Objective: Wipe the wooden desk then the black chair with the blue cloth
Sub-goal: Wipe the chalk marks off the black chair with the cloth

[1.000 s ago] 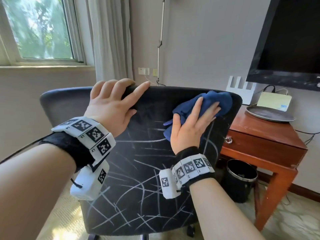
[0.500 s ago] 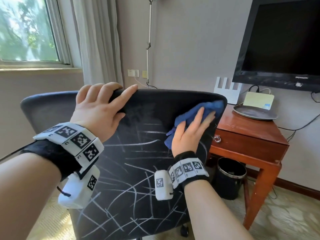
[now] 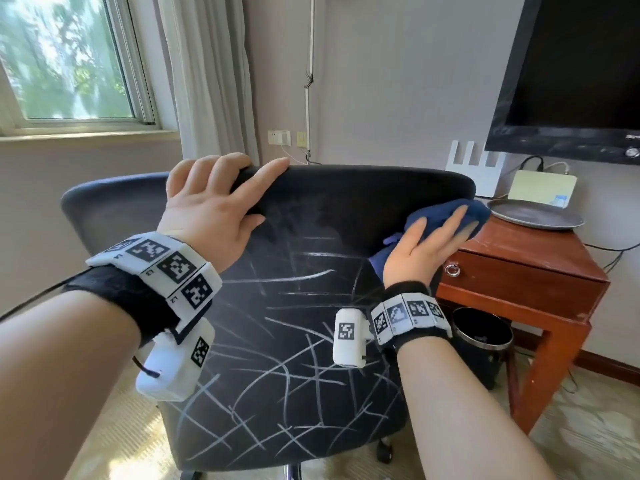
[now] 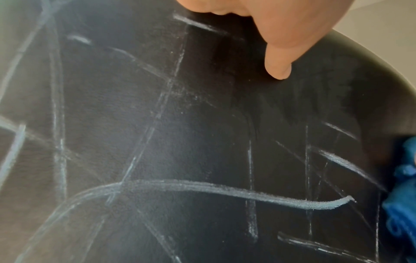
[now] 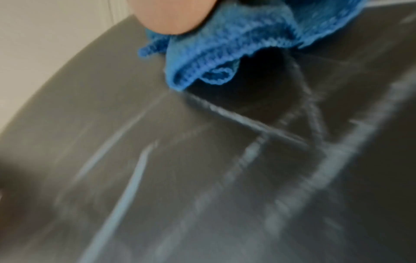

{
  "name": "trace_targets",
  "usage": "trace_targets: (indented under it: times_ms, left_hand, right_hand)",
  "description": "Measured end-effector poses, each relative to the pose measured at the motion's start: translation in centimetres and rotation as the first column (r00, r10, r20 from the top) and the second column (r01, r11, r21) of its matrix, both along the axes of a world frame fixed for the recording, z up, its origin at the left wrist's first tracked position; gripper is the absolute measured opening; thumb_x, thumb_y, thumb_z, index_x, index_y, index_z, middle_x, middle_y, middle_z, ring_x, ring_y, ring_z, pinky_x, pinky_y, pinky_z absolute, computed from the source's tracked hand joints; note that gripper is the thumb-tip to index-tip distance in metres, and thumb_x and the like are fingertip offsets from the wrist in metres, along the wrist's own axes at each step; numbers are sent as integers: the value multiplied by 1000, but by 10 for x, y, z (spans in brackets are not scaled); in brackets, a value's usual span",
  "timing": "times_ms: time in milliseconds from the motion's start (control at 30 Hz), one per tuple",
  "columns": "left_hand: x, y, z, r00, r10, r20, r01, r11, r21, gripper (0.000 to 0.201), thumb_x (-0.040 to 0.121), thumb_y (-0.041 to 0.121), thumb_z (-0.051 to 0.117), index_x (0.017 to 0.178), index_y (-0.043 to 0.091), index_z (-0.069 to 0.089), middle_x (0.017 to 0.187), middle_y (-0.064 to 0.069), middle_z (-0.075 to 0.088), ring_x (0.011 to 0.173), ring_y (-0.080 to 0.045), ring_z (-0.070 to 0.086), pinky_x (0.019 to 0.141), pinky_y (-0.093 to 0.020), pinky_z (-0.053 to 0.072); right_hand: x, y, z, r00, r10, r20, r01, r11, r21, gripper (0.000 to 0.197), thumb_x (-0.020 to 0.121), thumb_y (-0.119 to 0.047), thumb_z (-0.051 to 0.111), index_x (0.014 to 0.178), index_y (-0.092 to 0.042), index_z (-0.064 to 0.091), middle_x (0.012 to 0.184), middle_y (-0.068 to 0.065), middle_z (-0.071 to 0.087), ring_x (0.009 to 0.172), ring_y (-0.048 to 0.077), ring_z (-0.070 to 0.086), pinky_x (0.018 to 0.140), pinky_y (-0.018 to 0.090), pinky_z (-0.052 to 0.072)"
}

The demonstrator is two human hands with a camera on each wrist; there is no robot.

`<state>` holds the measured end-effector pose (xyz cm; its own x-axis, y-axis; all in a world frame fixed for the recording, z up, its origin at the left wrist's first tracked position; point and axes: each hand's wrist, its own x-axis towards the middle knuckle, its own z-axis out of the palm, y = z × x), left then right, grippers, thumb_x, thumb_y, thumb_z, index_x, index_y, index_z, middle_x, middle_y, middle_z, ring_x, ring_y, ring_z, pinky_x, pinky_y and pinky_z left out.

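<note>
— Two hands at work; why the left hand [image 3: 211, 209] on the top edge of the black chair [image 3: 298, 341]?

— Steadying, most likely. Fingers hooked over the rim, thumb [image 4: 278, 65] pressed on the near face. On castors, so apt to roll or swivel under a push without that hold.

— And right of that grip?

— Smeared, mostly clean patch just beside the thumb; below it, pale chalk-like lines [image 4: 225, 190] criss-crossing the whole back, untouched.

— Further right?

— Blue cloth [image 3: 446, 216] bunched under the right hand [image 3: 422, 247], pressed against the upper right corner of the backrest. Fingers long and nearly straight, spread flat over the fabric rather than pinching: better for pressure across a wide patch. Loose folds [image 5: 202, 58] hanging below the palm.

— Beyond the cloth?

— Wooden desk [image 3: 526, 268] just past the fingertips, close to the chair's edge. Presumably done already, though hard to judge.

— Much left?

— Plenty, judging by the marks lower down.
</note>
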<state>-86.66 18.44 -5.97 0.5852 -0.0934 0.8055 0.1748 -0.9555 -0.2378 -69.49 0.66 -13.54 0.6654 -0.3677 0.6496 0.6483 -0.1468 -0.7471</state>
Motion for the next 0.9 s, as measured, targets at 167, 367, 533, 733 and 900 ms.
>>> trace_targets:
  times_ms: [167,367,533,733,900]
  left_hand:
    - [-7,5,1,1000,8,6,-8,1000,-14,62,82,29,55,139,33,31,119,-7,42,109,-27,31,99,-37,13]
    - [-12,11,4,999,30,-33,-32,998,-51,62,79,32,51,137,33,31,118,-7,40,109,-28,30,100,-38,13]
    - [-13,3,2,998,38,-59,-43,996,-75,63,78,30,50,137,33,28,119,-6,35,111,-28,29,101,-41,13]
    - [3,-42,6,986,-66,-153,83,991,109,85,68,28,70,143,24,31,140,-14,39,133,-33,24,111,-55,8]
    - [41,-72,7,988,-75,-134,96,983,159,93,66,33,77,145,28,27,133,-12,40,119,-33,34,104,-47,19]
  right_hand:
    - [-19,10,-8,998,15,61,-2,980,-199,64,93,-34,32,147,-5,11,153,27,-2,142,38,-4,114,37,1]
    - [15,-28,24,995,-23,102,14,996,90,53,96,-18,36,143,3,25,150,25,21,140,34,20,101,-3,4]
    - [6,-28,-21,992,48,-118,-38,995,88,53,97,-18,39,145,-2,24,148,23,25,136,32,25,97,5,10]
    - [-12,-20,5,999,-13,-44,15,998,57,59,92,-21,44,143,1,26,145,25,24,135,34,26,106,20,16]
    - [9,-37,10,1000,27,10,-27,1000,13,56,97,-16,42,147,-5,20,151,18,21,139,27,22,105,8,11]
